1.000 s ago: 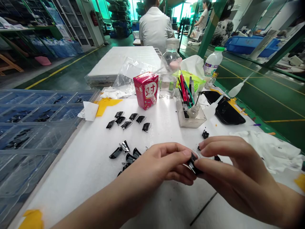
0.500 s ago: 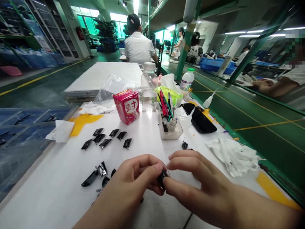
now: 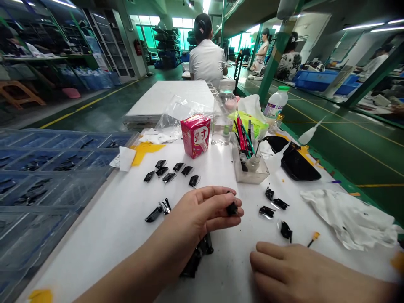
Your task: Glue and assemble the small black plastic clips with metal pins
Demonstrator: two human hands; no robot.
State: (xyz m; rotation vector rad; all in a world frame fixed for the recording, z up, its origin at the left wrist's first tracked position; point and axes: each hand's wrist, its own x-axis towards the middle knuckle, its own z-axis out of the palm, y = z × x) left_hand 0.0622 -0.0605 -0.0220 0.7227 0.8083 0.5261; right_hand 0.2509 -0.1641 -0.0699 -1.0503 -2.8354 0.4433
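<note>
My left hand (image 3: 198,212) pinches a small black plastic part (image 3: 232,208) between thumb and fingertips, above the white table top (image 3: 132,235). Under the wrist lies a heap of black pieces (image 3: 196,257), partly hidden. My right hand (image 3: 288,265) rests on the table at the front right, holding nothing visible. Just beyond it lie several glossy black clips (image 3: 274,208) and a small orange-handled tool (image 3: 313,238). Further left, a group of similar black clips (image 3: 170,172) sits in rough rows.
A blue-lined compartment tray (image 3: 53,181) fills the left. A pen-filled clear box (image 3: 249,168), water bottle (image 3: 224,113), pink carton (image 3: 195,136), black case (image 3: 298,162) and crumpled white cloth (image 3: 347,219) stand around. A seated person (image 3: 207,59) faces away beyond.
My hands have separated: the right hand moved down and right, away from the black part, which stays in my left hand. Several black clips now show at the right.
</note>
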